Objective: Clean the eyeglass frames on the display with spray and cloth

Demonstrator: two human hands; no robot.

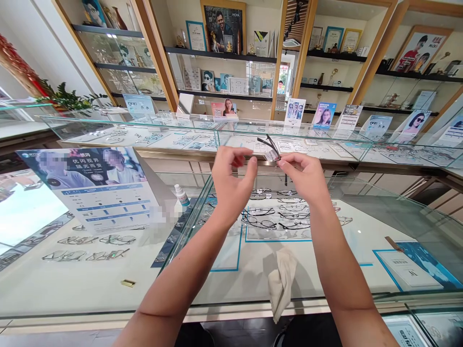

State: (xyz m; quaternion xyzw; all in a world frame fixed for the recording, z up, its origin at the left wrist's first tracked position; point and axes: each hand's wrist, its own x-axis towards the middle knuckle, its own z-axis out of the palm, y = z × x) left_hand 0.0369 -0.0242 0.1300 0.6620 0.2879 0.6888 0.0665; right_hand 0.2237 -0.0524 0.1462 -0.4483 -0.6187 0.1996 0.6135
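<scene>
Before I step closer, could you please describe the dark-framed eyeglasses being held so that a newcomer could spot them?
Start at the clear glass display case in the central foreground. Above it, the bare right hand holds the dark-framed eyeglasses. Unlike the dark pairs lying inside the case, these are up in the air.

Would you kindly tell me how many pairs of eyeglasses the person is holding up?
1. The eyeglasses are pinched in the right hand above the near display case; the left hand shows none, though its palm is partly hidden.

A glass counter (235,289) carries a beige cloth (282,279) and printed sign (90,193).
</scene>
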